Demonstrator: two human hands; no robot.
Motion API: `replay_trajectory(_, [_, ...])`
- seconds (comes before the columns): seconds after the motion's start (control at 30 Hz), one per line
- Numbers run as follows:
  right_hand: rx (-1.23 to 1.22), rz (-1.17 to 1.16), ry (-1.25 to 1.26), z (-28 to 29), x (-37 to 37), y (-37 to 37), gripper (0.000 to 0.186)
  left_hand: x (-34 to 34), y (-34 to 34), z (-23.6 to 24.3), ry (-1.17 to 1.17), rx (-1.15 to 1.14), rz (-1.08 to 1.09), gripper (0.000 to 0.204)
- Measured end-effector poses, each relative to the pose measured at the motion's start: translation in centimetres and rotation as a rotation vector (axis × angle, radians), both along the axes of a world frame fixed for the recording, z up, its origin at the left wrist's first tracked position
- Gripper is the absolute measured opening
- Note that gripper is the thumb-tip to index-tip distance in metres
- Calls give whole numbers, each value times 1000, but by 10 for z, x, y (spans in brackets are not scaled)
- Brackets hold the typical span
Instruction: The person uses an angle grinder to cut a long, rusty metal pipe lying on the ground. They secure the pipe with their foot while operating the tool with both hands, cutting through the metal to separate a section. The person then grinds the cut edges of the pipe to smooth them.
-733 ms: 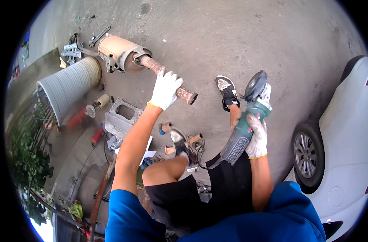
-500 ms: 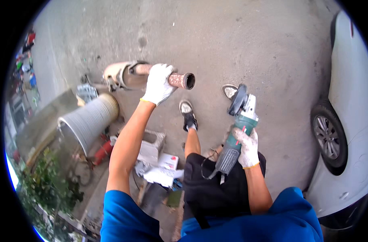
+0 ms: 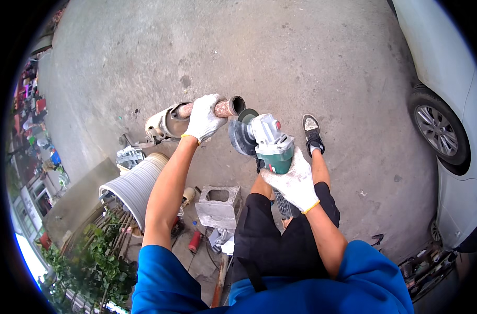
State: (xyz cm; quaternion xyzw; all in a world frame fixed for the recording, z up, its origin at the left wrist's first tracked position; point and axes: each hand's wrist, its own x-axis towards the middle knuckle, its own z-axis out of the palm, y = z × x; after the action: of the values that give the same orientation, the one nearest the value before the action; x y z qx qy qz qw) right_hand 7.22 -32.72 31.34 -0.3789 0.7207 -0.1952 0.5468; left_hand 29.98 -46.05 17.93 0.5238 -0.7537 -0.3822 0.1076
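A white knit glove covers my left hand (image 3: 204, 118), which is wrapped around a rusty metal pipe (image 3: 228, 108). The pipe's hollow end points right, and its other end runs toward a tan metal housing (image 3: 157, 126). Whether the two are joined is hard to tell. My right hand (image 3: 297, 182), gloved too, grips a green and grey angle grinder (image 3: 272, 141). The grinder's disc (image 3: 247, 115) sits just below and right of the pipe's open end, very close to it; I cannot tell if they touch. A dark guard (image 3: 240, 138) covers part of the disc.
A pale ribbed bucket (image 3: 135, 178) lies on its side at left, beside leafy plants (image 3: 97, 256). A concrete block (image 3: 218, 205) and a red bottle-like object (image 3: 195, 241) are near my left leg. A white car (image 3: 453, 104) stands at right on concrete ground (image 3: 322, 63).
The grinder has swung left and up, and its disc is now beside the pipe's end. My left hand keeps its hold on the pipe. The whole view has shifted.
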Motion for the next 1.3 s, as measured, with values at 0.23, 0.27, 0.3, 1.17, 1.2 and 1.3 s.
replay_trajectory(0.23, [135, 6, -24, -4, 2, 2, 64, -9, 16, 0, -55, 103, -74, 33])
replay_trajectory(0.27, [139, 8, -27, -7, 2, 4, 64, -10, 18, -1, -39, 74, -63, 30])
replay_trajectory(0.3, [148, 17, -20, -9, 1, 9, 64, -11, 23, -3, -43, 76, -66, 29])
replay_trajectory(1.17, [163, 45, -21, -16, -4, 24, 65, -12, 49, -14, -50, 68, -147, 39])
replay_trajectory(1.2, [202, 39, -17, -15, -4, 23, 65, -12, 49, -15, -54, 91, -149, 39])
replay_trajectory(1.3, [154, 49, -33, -19, -3, 21, 64, -11, 51, -18, -48, 113, -138, 37])
